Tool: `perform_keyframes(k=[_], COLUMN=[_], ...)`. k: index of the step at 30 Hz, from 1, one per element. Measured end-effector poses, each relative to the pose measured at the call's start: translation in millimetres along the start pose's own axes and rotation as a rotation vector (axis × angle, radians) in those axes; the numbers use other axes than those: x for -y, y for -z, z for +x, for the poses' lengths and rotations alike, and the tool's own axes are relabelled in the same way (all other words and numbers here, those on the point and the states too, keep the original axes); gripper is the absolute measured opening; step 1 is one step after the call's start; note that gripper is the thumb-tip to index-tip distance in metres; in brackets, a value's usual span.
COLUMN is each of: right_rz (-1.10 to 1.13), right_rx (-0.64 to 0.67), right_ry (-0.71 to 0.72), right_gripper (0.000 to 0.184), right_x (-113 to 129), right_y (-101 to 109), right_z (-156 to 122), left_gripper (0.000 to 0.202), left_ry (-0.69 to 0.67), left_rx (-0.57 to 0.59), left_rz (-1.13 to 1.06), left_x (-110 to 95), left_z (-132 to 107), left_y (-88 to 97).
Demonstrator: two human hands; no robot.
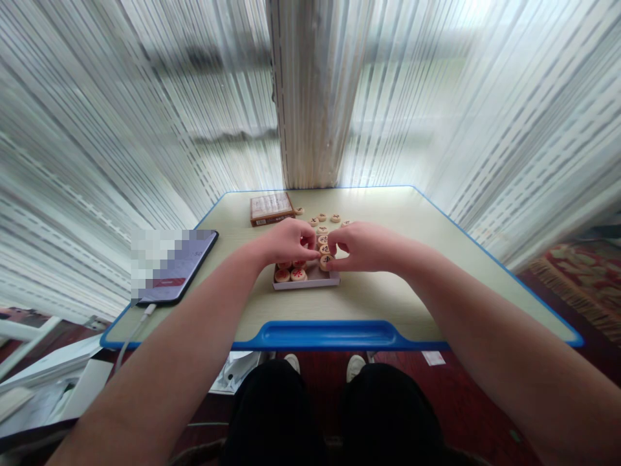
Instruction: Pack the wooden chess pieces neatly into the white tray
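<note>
Bare forearms (184, 333) reach over a shallow box (310, 284) of round pieces (282, 276).
Pale, red-lettered discs (299, 275) sit left, black-lettered discs (326, 262) right — right hand (361, 247) touching one, left hand (287, 241) curled close, any pinch unclear — on a blue-edged table (412, 213), sheer curtains (417, 97) behind.

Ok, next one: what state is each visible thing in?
Shallow tray: open, partly filled
Red-lettered pieces: face up inside
Black-lettered pieces: face up
Left hand: over tray, grip unclear
Right hand: at black-lettered pieces, grip unclear
Loose pieces: lying on table
Printed box: lying flat
Phone: screen lit, cable attached
Curtains: drawn
</note>
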State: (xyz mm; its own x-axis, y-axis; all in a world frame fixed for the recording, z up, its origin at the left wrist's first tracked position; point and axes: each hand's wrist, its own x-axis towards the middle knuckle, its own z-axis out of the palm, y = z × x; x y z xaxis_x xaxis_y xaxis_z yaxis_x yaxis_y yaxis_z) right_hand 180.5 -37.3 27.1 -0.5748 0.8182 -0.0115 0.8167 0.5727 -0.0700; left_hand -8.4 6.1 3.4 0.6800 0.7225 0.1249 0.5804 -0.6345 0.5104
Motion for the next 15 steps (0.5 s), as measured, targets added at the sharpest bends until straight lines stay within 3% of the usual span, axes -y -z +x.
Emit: perform_keyframes(k=[11, 15], right_rz=[0.029, 0.028], right_rx=[-0.044, -0.197], right_ry=[0.026, -0.082], right_gripper=[0.030, 0.029], right_x=[-2, -12], right_y=[2, 5], right_z=[-1, 2], left_gripper=[0.020, 0.018], left_ry=[-0.038, -0.058], left_rx=[-0.009, -0.089], left_rz=[0.020, 0.044], left_x=[2, 1], left_z=[0, 1], left_y=[0.0, -0.1])
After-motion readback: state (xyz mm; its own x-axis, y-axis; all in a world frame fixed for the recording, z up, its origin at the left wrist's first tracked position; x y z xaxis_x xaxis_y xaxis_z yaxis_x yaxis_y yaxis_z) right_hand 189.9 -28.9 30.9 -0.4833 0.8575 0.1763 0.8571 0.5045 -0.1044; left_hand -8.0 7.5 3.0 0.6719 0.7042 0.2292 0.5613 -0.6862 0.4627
